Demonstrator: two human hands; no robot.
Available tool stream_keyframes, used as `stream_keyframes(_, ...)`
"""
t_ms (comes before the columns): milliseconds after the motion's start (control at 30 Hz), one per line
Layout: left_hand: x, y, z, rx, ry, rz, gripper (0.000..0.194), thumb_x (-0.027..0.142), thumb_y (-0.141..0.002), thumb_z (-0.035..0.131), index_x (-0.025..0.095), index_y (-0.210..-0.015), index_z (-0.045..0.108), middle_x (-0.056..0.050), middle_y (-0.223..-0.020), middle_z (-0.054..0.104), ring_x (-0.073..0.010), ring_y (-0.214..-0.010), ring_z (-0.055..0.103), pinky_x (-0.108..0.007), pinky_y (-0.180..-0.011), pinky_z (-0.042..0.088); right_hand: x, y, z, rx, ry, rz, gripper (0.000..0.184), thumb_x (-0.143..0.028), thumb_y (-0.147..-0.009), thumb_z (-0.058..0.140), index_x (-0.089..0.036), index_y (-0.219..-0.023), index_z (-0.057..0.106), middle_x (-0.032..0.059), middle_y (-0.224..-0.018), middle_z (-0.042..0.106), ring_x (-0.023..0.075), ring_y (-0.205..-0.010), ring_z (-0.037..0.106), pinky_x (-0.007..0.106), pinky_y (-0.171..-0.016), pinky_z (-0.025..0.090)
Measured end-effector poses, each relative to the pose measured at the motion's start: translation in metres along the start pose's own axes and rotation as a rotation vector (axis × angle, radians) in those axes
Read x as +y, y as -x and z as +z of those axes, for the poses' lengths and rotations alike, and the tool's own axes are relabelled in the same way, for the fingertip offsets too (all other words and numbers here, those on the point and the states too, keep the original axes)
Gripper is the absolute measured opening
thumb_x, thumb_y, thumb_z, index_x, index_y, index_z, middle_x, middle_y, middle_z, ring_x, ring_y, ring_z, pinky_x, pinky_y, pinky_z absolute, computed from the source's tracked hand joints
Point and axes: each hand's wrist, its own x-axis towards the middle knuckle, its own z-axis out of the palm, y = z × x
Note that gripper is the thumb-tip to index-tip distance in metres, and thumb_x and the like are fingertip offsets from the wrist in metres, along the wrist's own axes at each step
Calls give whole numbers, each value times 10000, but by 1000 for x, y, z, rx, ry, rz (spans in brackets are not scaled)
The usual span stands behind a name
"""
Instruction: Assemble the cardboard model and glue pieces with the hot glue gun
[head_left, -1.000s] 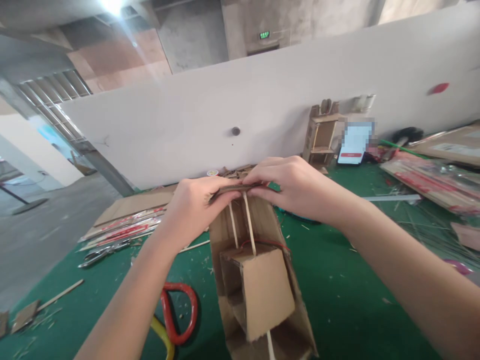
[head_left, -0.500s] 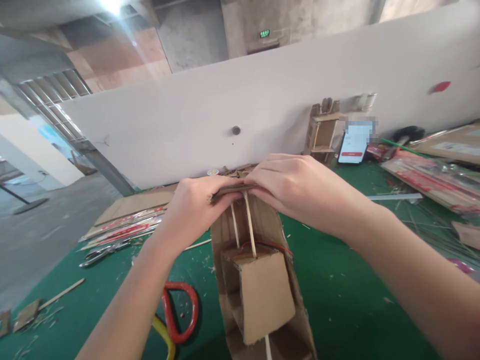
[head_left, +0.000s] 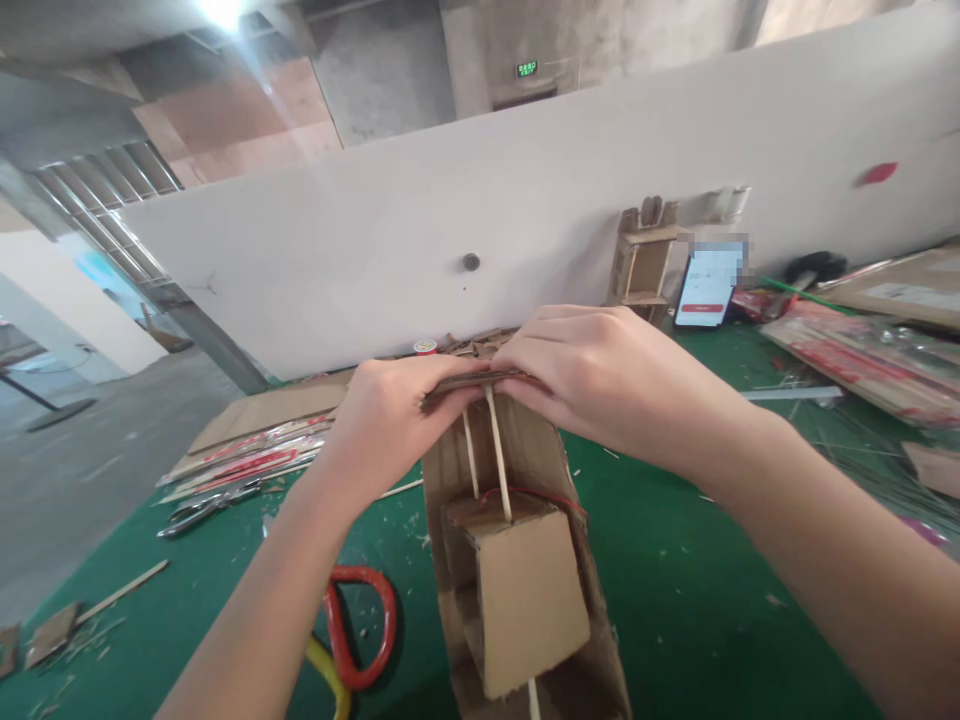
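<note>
Cardboard piece (head_left: 474, 380) — in left hand (head_left: 396, 412), right hand (head_left: 596, 368)

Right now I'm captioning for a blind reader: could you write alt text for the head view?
A flat cardboard piece is held in the grip of a person's left hand and right hand, above two thin sticks and a boxy cardboard model over a green table. A red handle lies to the left; a phone stands behind, at right.
</note>
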Motion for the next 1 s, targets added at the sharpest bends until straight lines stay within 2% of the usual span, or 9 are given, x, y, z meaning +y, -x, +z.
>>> stream_keyframes(267,2,1,-6,-40,16,-12,241,336,-896,549,310,-1089,690,28,-1021,735,-188,-912,683,-315,-820,543,1,0,1,-12,-37,-32,261,-231,-944,436,-134,-927,678,82,-727,632,160,-666,525,285,-609,351)
stream_keyframes(433,0,0,-9,-68,9,19,241,321,-901,543,317,-1094,687,32,-1012,734,-178,-883,682,-299,-789,534,-1,-1,0,-23,-5,-24,279,-232,-957,419,-128,-893,669,86,-724,629,158,-663,521,288,-599,339)
stream_keyframes(633,2,0,-9,-49,7,7,249,339,-902,538,321,-1098,690,31,-1003,736,-175,-871,679,-296,-801,530,-3,-2,1,-7,44,-48,310,-232,-964,398,-129,-827,656,95,-718,630,161,-659,501,291,-576,313)
stream_keyframes(767,4,1,-7,-32,5,8,252,290,-898,541,311,-1100,690,35,-1029,732,-166,-867,678,-283,-803,530,-4,-1,3,-8,49,-36,323,-236,-966,388,-129,-825,658,101,-733,640,166,-669,502,291,-568,308)
stream_keyframes(1000,2,1,-5,19,-52,112,236,216,-886,554,261,-1063,704,17,-971,746,-148,-813,691,-265,-790,540,-6,0,7,4,84,-18,320,-224,-962,378,-121,-849,660,104,-760,648,165,-692,511,281,-566,304)
